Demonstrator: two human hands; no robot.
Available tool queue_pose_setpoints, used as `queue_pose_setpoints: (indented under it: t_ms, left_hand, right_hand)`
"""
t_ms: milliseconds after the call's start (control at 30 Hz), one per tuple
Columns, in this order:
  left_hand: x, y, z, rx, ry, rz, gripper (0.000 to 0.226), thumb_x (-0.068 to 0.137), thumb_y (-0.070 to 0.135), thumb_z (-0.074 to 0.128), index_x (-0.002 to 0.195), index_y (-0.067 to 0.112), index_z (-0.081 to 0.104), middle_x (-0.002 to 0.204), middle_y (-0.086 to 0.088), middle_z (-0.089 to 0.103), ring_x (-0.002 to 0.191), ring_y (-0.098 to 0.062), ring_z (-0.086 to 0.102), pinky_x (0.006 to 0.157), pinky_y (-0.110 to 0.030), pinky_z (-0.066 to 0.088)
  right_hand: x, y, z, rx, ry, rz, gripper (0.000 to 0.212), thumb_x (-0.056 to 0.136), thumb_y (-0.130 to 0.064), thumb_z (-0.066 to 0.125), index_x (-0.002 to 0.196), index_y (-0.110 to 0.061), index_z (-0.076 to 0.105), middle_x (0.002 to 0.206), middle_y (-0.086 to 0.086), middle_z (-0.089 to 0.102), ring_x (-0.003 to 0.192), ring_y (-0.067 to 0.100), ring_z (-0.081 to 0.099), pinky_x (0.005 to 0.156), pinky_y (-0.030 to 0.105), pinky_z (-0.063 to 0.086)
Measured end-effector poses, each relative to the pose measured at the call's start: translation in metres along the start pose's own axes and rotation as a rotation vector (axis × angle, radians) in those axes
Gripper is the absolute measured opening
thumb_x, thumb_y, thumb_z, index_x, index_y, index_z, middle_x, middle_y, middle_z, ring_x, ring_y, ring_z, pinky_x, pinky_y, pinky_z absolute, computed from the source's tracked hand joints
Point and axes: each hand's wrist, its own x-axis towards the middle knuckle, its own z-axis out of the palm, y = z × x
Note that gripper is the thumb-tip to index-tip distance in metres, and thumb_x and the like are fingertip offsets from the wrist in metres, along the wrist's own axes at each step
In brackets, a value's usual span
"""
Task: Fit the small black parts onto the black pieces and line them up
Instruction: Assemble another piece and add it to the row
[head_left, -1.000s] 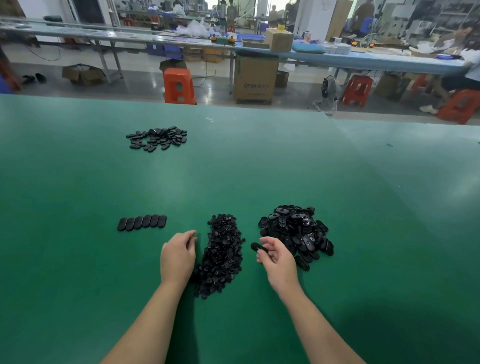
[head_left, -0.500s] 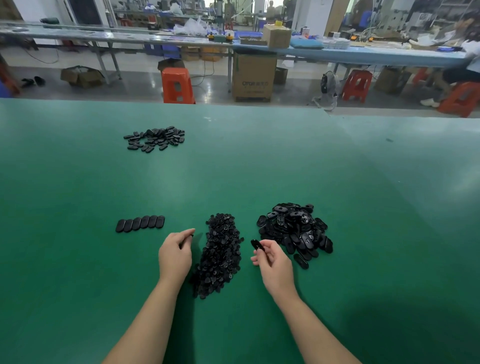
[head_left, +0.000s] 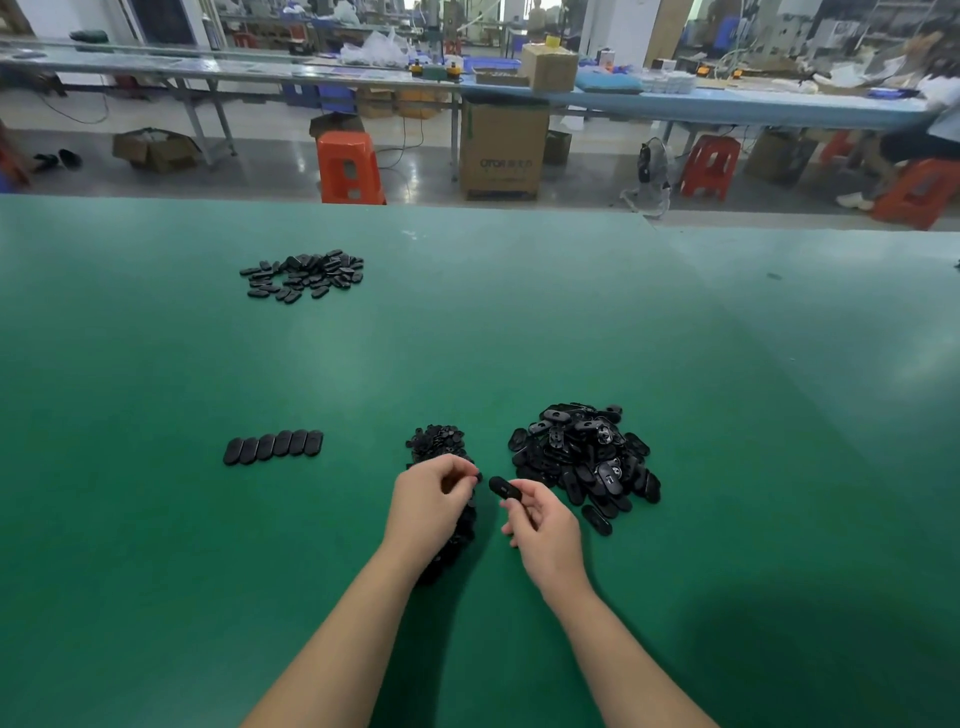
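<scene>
Head view: right hand (head_left: 545, 525) pinches black oval piece (head_left: 503, 487) above green table (head_left: 519, 322), beside pile of pieces (head_left: 584, 457). Left hand (head_left: 428, 506) over heap of small parts (head_left: 436, 441), fingers curled; whether part is pinched, cannot tell. Row of six ovals (head_left: 274, 447) lies to left.

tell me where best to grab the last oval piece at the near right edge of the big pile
Pinch the oval piece across its narrow width, on its long edges, coming from above and the near right. It lies flat on the green table, with the pile crowding its far side.
</scene>
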Motion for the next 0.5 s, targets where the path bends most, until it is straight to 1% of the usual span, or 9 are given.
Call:
queue_pose_setpoints:
  t_ms: [67,133,200,367,433,500]
  left_hand:
    - [-0.004,0.005,0.009,0.078,-0.037,0.045,0.012,0.088,0.015,0.068,0.086,0.025,0.074,0.070,0.016,0.068,0.059,0.004,0.056,0.058,-0.013,0.042]
    - [-0.006,0.008,0.016,0.169,-0.062,0.087,0.011,0.089,0.016,0.066,0.092,0.024,0.074,0.079,0.014,0.069,0.068,0.001,0.058,0.067,-0.019,0.047]
    - [-0.006,0.009,0.021,0.240,-0.077,0.109,0.011,0.090,0.018,0.065,0.095,0.023,0.073,0.085,0.013,0.069,0.077,-0.005,0.060,0.074,-0.024,0.050]
    - [-0.004,0.009,0.027,0.284,-0.073,0.094,0.009,0.091,0.021,0.064,0.094,0.024,0.072,0.083,0.015,0.067,0.074,-0.003,0.059,0.069,-0.021,0.045]
    - [-0.002,0.009,0.027,0.289,-0.082,0.075,0.007,0.090,0.021,0.065,0.092,0.025,0.071,0.082,0.015,0.068,0.076,-0.005,0.061,0.072,-0.025,0.049]
    - [0.000,0.009,0.026,0.290,-0.082,0.047,0.006,0.089,0.022,0.068,0.093,0.027,0.067,0.082,0.014,0.068,0.080,-0.008,0.064,0.075,-0.029,0.053]
  right_hand:
    - [0.000,0.001,0.000,-0.005,-0.011,0.003,0.023,0.098,-0.006,0.061,0.108,-0.025,0.067,0.080,-0.003,0.074,0.064,0.006,0.066,0.059,0.026,0.054]
    - [0.001,0.001,0.001,-0.011,-0.015,-0.003,0.025,0.098,-0.004,0.060,0.108,-0.026,0.067,0.081,-0.004,0.074,0.064,0.005,0.066,0.061,0.024,0.055]
    - [0.001,0.002,0.001,-0.020,-0.008,-0.016,0.027,0.097,-0.004,0.062,0.105,-0.030,0.066,0.082,-0.003,0.074,0.062,0.003,0.065,0.063,0.023,0.055]
    - [0.003,0.005,0.001,-0.038,-0.008,-0.020,0.027,0.094,-0.007,0.066,0.104,-0.033,0.068,0.086,0.000,0.074,0.067,0.005,0.065,0.068,0.034,0.059]
    - [0.003,0.005,0.001,-0.036,-0.014,-0.020,0.030,0.094,-0.008,0.066,0.101,-0.037,0.068,0.085,0.000,0.074,0.067,0.005,0.066,0.068,0.032,0.059]
    - [0.003,0.004,0.001,-0.037,-0.021,-0.019,0.034,0.094,-0.007,0.066,0.099,-0.040,0.067,0.084,-0.002,0.074,0.066,0.005,0.066,0.066,0.028,0.057]
